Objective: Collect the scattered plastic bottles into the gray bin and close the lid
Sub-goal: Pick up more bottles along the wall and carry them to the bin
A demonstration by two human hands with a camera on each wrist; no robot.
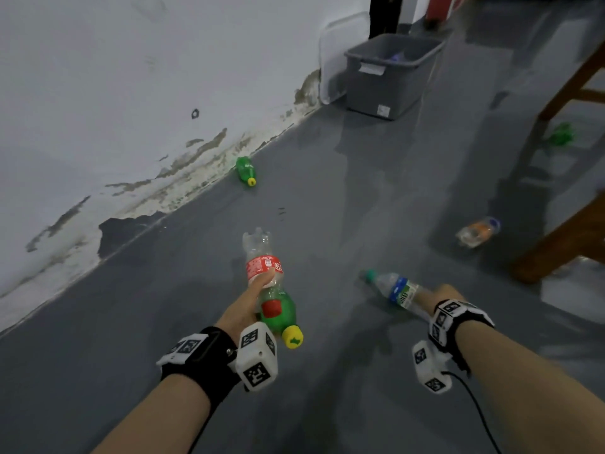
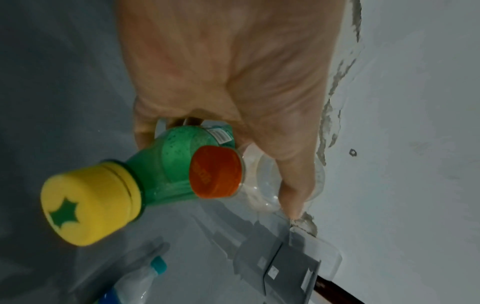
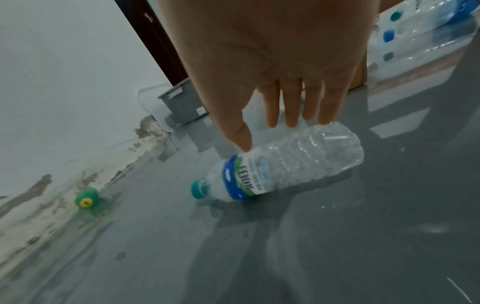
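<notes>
From the head camera, the left hand (image 1: 244, 306) clutches two bottles at once, a clear red-label bottle (image 1: 263, 262) and a green bottle (image 1: 278, 314) with a yellow cap, while the right hand (image 1: 442, 298) reaches to a water bottle (image 1: 393, 288) low over the floor (image 1: 327, 191). The gray bin (image 1: 386, 77) stands open by the wall, well apart, its clear lid (image 1: 334, 57) leaning beside it; another green bottle (image 1: 246, 170) and an orange-label bottle (image 1: 478, 231) lie scattered.

At the left wrist, fingers (image 2: 291, 185) curl round both bodies, caps toward the camera. All look empty: likely light, thin-walled, easily crushed and slippery, so a double hold seems precarious.

At the right wrist, the right hand's fingers (image 3: 291, 107) extend nearly straight, tips touching the water bottle's ribbed body, thumb near its label; no closed grasp yet. It lies on its side on the floor. The ribbed mid-body looks the surest place to wrap; it would probably roll if nudged.
</notes>
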